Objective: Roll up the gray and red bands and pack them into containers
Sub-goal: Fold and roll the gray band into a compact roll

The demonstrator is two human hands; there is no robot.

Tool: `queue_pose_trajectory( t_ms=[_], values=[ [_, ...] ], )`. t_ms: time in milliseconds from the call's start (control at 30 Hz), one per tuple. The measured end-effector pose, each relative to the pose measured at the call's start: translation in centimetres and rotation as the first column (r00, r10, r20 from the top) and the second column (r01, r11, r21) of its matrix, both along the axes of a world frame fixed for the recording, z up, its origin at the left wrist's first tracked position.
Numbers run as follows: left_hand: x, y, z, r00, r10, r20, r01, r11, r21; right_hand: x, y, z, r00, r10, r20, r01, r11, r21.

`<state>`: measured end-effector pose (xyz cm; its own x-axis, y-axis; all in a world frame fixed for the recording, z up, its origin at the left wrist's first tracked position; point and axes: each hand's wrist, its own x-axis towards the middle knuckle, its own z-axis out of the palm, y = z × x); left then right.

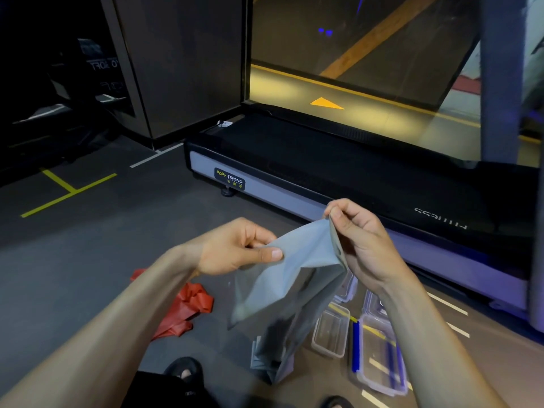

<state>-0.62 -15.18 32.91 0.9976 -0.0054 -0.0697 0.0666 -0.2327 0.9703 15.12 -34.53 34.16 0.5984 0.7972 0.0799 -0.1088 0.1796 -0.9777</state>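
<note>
Gray band (294, 278) is pinched at its top edge by left hand (238, 248) and right hand (357, 240); red band (188, 307) lies at eight o'clock on the floor.

A dark label (229, 178) on the treadmill's (294, 198) grey side rail reads "BODY STRONG". At three o'clock, upside-down lettering (440, 218) on its black deck seems to read "FITNESS".

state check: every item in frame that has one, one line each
gray band: unrolled, held up, lower end bunched on the floor
red band: unrolled, crumpled on the floor
left hand: pinches the gray band's top edge
right hand: pinches the gray band's other top corner
clear containers: open, empty, on the floor
</note>
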Motion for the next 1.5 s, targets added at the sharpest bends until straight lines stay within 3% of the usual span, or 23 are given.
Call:
queue_pose_trajectory(
  t_ms=[233, 367, 500, 600, 667, 767, 833, 1100, 1233, 1300, 1400, 1500],
  values=[
    [-0.1, 0.2, 0.0, 1.0, 0.016, -0.006, -0.016, 1.0, -0.013, 0.1, 0.0, -0.1, 1.0, 0.011, -0.004, -0.011, 1.0, 0.014],
    [-0.6, 0.3, 0.7, 0.999, -0.045, 0.025, 0.05, 0.978, -0.203, -0.2, -0.1, -0.2, 0.998, 0.042, -0.042, -0.041, 0.999, 0.032],
    [-1.1, 0.4, 1.2, 0.982, -0.079, 0.171, 0.16, 0.831, -0.533, -1.9, 1.1, -1.2, 0.987, 0.159, -0.001, -0.159, 0.987, -0.005],
    [-0.9, -0.4, 1.6, 0.945, -0.145, 0.294, 0.306, 0.71, -0.634, -3.6, 2.3, -1.5, 0.969, 0.233, -0.085, -0.227, 0.971, 0.074],
    [-0.8, -0.7, 2.0, 0.931, -0.206, 0.302, 0.359, 0.669, -0.651, -4.2, 2.6, -1.0, 0.946, 0.281, -0.164, -0.251, 0.951, 0.181],
    [-1.0, -0.2, 1.7, 0.978, -0.118, 0.174, 0.197, 0.804, -0.561, -4.3, 2.6, 0.2, 0.894, 0.365, -0.26, -0.266, 0.899, 0.348],
    [-1.0, 0.1, 1.3, 0.982, -0.112, 0.155, 0.173, 0.863, -0.475, -4.3, 2.5, 0.6, 0.883, 0.389, -0.263, -0.277, 0.884, 0.377],
    [-1.1, 0.2, 1.4, 0.994, -0.044, 0.099, 0.064, 0.975, -0.212, -4.9, 3.0, 0.1, 0.949, 0.27, 0.162, -0.273, 0.962, -0.005],
    [-1.3, 0.2, 1.8, 0.999, -0.033, 0.012, 0.033, 0.999, -0.027, -3.9, 2.3, 0.4, 0.849, 0.267, 0.456, -0.2, 0.961, -0.19],
    [-1.3, 0.2, 1.9, 0.999, -0.029, -0.022, 0.03, 0.998, 0.046, -3.3, 1.9, 0.5, 0.805, 0.274, 0.526, -0.171, 0.956, -0.236],
    [-1.3, 0.2, 2.1, 0.997, -0.058, -0.06, 0.064, 0.993, 0.1, -2.6, 1.5, 0.8, 0.847, 0.221, 0.484, -0.147, 0.971, -0.187],
    [-1.3, 0.6, 1.9, 0.996, -0.038, -0.082, 0.047, 0.992, 0.116, -2.0, 1.1, 1.0, 0.941, 0.111, 0.319, -0.095, 0.993, -0.065]
  ],
)
